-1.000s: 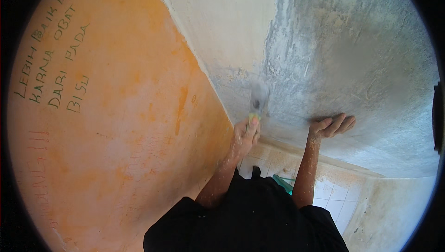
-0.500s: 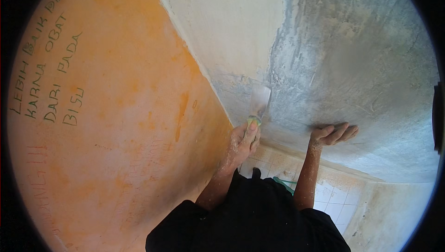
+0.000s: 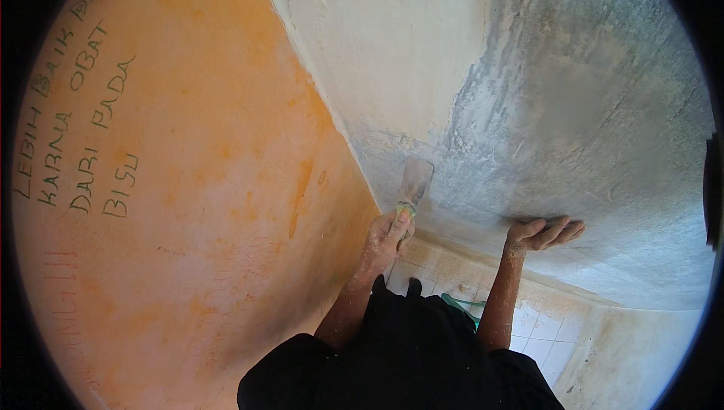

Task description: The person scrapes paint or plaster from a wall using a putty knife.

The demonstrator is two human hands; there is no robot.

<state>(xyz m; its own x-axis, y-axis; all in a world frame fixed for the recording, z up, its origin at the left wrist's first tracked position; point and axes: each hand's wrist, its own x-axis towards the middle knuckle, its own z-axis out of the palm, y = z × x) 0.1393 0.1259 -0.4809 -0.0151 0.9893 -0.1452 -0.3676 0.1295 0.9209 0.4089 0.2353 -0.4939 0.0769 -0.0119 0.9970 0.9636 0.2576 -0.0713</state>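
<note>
The scraper [image 3: 417,181], clasped in the left hand [image 3: 386,232], sits lower against the grey wall [image 3: 558,108] than a moment earlier, suggesting a stroke drawn back. The right hand [image 3: 544,234], opened flat and apparently empty, braces there; the orange wall [image 3: 196,123] limits leftward travel, with bare surface rightward

The blade [image 3: 417,181] was smooth metal; the wall [image 3: 573,116], upper right, rough and matt; the shirt [image 3: 411,361], matt cloth.
</note>
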